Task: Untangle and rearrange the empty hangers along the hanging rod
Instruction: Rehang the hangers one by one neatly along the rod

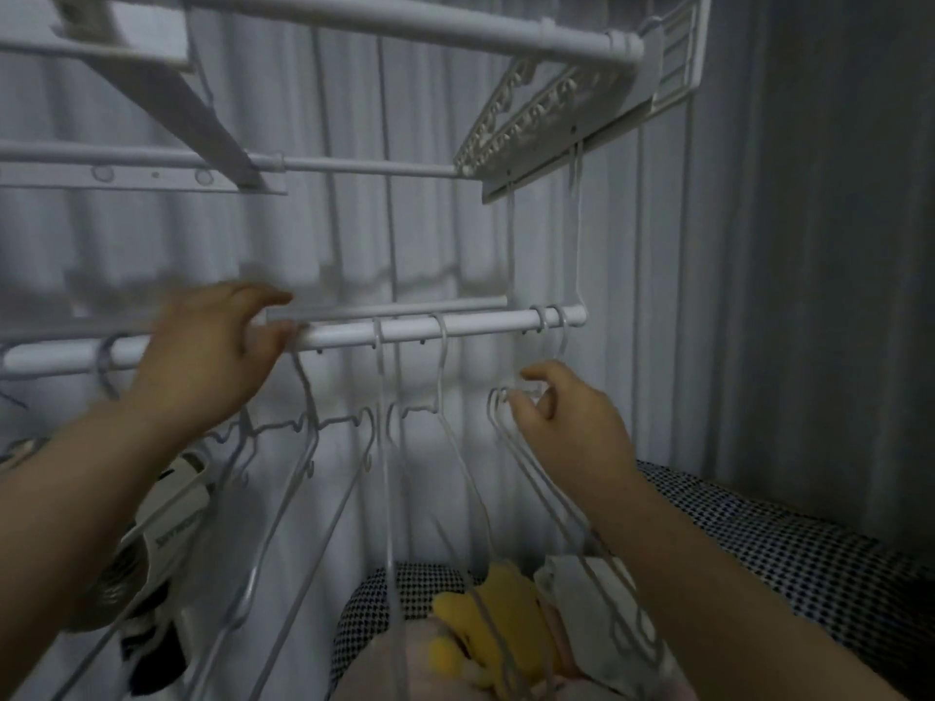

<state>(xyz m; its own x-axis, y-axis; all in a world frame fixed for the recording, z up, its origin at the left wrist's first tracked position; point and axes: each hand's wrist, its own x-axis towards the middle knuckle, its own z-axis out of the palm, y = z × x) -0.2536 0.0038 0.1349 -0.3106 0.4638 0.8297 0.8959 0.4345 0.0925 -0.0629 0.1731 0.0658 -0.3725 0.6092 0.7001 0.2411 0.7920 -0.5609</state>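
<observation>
left hand (202, 356), blurred, has its fingers curled over the hanging rod (480, 321) left of its middle, beside one hanger's hook. right hand (561, 422) sits below the rod's right end, fingers pinching the necks of two hangers (496, 407) hooked there. further empty hangers (441, 366) hang on the rod between the hands.

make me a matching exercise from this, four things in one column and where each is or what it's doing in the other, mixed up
Things:
1 left hand
2 right hand
3 yellow toy
4 checked cloth

Places or states:
a pinches two hangers under the rod's right end
b bottom middle, between the arms
c holds the rod
d reaches the right edge

Pairs: 1-c, 2-a, 3-b, 4-d
</observation>
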